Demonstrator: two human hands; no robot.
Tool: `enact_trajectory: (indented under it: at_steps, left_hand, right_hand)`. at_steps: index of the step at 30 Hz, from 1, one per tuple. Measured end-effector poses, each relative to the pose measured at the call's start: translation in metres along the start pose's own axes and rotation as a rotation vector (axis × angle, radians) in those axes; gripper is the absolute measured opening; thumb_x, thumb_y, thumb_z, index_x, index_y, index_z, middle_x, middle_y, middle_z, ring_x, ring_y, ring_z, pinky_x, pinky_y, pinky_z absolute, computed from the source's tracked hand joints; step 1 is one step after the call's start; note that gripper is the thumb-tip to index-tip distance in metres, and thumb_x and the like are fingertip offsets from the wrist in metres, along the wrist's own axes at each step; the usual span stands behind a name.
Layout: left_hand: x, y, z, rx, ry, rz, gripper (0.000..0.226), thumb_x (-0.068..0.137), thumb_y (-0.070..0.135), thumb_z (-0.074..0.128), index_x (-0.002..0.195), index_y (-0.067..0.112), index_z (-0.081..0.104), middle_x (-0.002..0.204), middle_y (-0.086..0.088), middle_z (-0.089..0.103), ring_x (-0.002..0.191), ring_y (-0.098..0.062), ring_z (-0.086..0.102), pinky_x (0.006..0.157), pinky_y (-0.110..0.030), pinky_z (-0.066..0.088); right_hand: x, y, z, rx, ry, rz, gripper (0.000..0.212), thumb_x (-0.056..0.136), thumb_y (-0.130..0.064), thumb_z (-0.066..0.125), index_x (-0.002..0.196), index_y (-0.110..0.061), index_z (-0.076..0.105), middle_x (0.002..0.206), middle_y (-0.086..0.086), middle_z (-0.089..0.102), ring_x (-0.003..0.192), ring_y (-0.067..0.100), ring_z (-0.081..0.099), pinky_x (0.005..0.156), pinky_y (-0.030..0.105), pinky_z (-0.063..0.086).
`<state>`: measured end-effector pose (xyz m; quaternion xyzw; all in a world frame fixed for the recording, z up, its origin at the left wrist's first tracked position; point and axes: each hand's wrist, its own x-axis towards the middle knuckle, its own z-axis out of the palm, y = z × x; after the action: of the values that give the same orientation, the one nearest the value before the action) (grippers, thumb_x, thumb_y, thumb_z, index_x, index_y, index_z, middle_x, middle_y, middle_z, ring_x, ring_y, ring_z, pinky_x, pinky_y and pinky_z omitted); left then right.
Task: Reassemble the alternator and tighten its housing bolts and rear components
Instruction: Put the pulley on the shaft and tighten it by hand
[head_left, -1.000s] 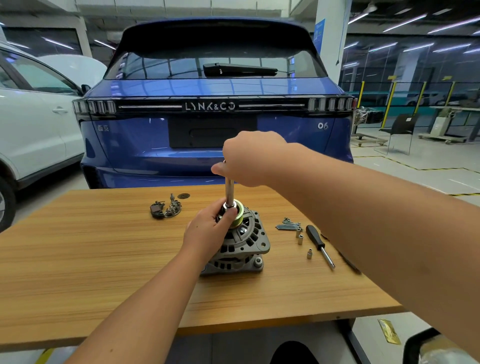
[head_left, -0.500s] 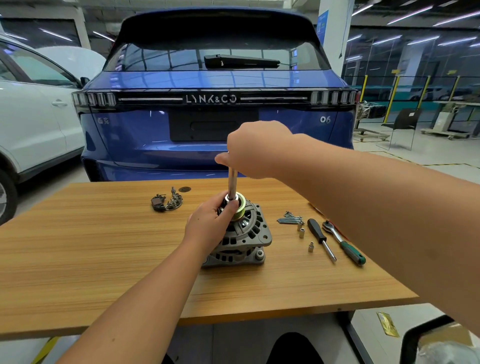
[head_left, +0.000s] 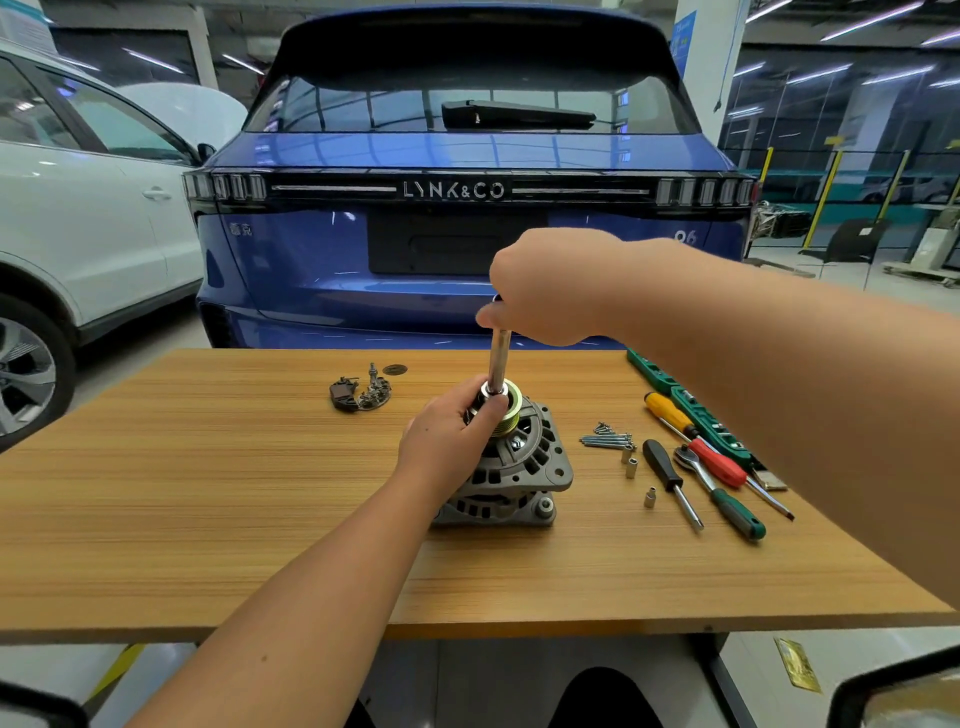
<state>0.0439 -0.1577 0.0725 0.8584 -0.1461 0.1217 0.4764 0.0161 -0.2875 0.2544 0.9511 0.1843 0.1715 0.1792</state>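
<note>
The right hand (head_left: 545, 288) is closing in a fist round the top of a bright steel extension bar (head_left: 498, 361), which is standing upright with its socket (head_left: 493, 391) seated on the pulley (head_left: 511, 410) of the alternator (head_left: 511, 467). The left hand (head_left: 447, 441) is curling round that pulley from the left, thumb pressing against the socket's base. The alternator, a ribbed grey cast housing with slotted vents, is sitting near the middle of a wood-grain table (head_left: 208, 519). Behind it to the left are lying a dark rectifier part (head_left: 361, 393) and a small round cap (head_left: 395, 369). To the right are lying long bolts (head_left: 608, 440), three small metal sleeves (head_left: 630, 461), a black-handled screwdriver (head_left: 670, 480), a green-handled ratchet (head_left: 722, 493), red (head_left: 727, 467) and yellow (head_left: 667, 410) screwdrivers and a green socket rail (head_left: 691, 410). A blue Lynk & Co hatchback (head_left: 467, 208) is standing beyond the table in a lit workshop, with a white car (head_left: 78, 218) to the left.
</note>
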Motion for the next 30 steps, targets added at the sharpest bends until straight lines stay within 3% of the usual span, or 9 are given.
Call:
enact_trajectory:
  at_steps: [4,7,10,14,18,21,24,27,30]
  left_hand:
    - [0.0,0.002,-0.001,-0.009,0.004,-0.007,0.035,0.102,0.055,0.047,0.136,0.05,0.052,0.106,0.031,0.06,0.116,-0.011,0.058,0.108,-0.054,0.04]
    - [0.0,0.001,-0.001,-0.02,-0.001,-0.003,0.034,0.102,0.054,0.048,0.135,0.05,0.053,0.105,0.033,0.06,0.116,-0.01,0.058,0.108,-0.055,0.04]
    - [-0.001,0.001,-0.002,-0.027,-0.003,-0.003,0.035,0.102,0.054,0.047,0.136,0.049,0.053,0.116,0.025,0.065,0.118,-0.012,0.058,0.108,-0.055,0.04]
    - [-0.001,0.001,-0.001,-0.018,-0.007,0.0,0.031,0.102,0.056,0.046,0.133,0.053,0.053,0.115,0.023,0.065,0.116,-0.012,0.059,0.106,-0.054,0.042]
    - [-0.001,0.001,-0.001,-0.023,-0.007,-0.001,0.037,0.102,0.056,0.046,0.138,0.05,0.051,0.112,0.025,0.063,0.115,-0.011,0.059,0.104,-0.054,0.044]
    - [-0.001,0.001,-0.001,-0.023,-0.004,0.001,0.038,0.101,0.056,0.046,0.138,0.05,0.051,0.11,0.026,0.063,0.115,-0.011,0.058,0.104,-0.054,0.044]
    - [-0.001,0.0,-0.001,-0.015,-0.007,0.006,0.033,0.1,0.057,0.045,0.133,0.054,0.05,0.105,0.03,0.06,0.116,-0.012,0.058,0.106,-0.056,0.041]
    - [-0.001,0.001,-0.001,-0.012,-0.011,0.01,0.029,0.101,0.056,0.045,0.13,0.057,0.045,0.107,0.03,0.062,0.115,-0.012,0.058,0.105,-0.055,0.042]
    - [-0.001,0.0,-0.001,-0.017,-0.007,0.004,0.034,0.102,0.056,0.046,0.135,0.053,0.05,0.116,0.025,0.065,0.114,-0.01,0.059,0.102,-0.053,0.045]
  right_hand:
    - [-0.001,-0.007,0.007,0.023,0.059,0.133,0.055,0.104,-0.058,0.035,0.068,-0.019,0.051,0.066,0.001,0.054,0.055,0.019,0.049,0.049,0.029,0.028]
    - [-0.004,-0.001,0.007,0.103,0.011,0.043,0.04,0.102,-0.055,0.044,0.093,-0.019,0.059,0.074,-0.002,0.051,0.062,0.016,0.05,0.051,0.029,0.031]
    - [-0.006,0.004,-0.002,0.091,-0.023,-0.092,0.02,0.102,-0.036,0.053,0.112,-0.022,0.063,0.078,-0.003,0.056,0.066,0.015,0.053,0.052,0.028,0.034]
    - [-0.002,0.005,-0.004,0.016,-0.085,-0.122,0.025,0.104,-0.034,0.05,0.102,-0.015,0.066,0.078,0.003,0.062,0.064,0.02,0.053,0.052,0.031,0.034]
    - [0.005,0.001,0.006,0.01,-0.036,-0.003,0.049,0.105,-0.049,0.041,0.072,-0.015,0.054,0.063,0.002,0.053,0.054,0.019,0.048,0.048,0.029,0.031]
    - [0.005,0.0,0.011,0.05,0.033,0.114,0.062,0.101,-0.063,0.037,0.064,-0.017,0.054,0.06,0.001,0.053,0.052,0.02,0.051,0.049,0.028,0.031]
    - [0.001,0.006,0.009,0.128,0.004,0.05,0.053,0.097,-0.067,0.042,0.085,-0.019,0.06,0.071,-0.001,0.056,0.061,0.017,0.054,0.051,0.028,0.032]
    - [-0.003,0.009,0.001,0.164,-0.023,-0.116,0.028,0.1,-0.046,0.056,0.115,-0.023,0.062,0.081,-0.009,0.054,0.07,0.012,0.053,0.052,0.028,0.032]
    - [-0.002,0.009,-0.003,0.058,-0.038,-0.145,0.023,0.103,-0.035,0.053,0.107,-0.016,0.066,0.085,0.001,0.062,0.073,0.024,0.06,0.052,0.03,0.035]
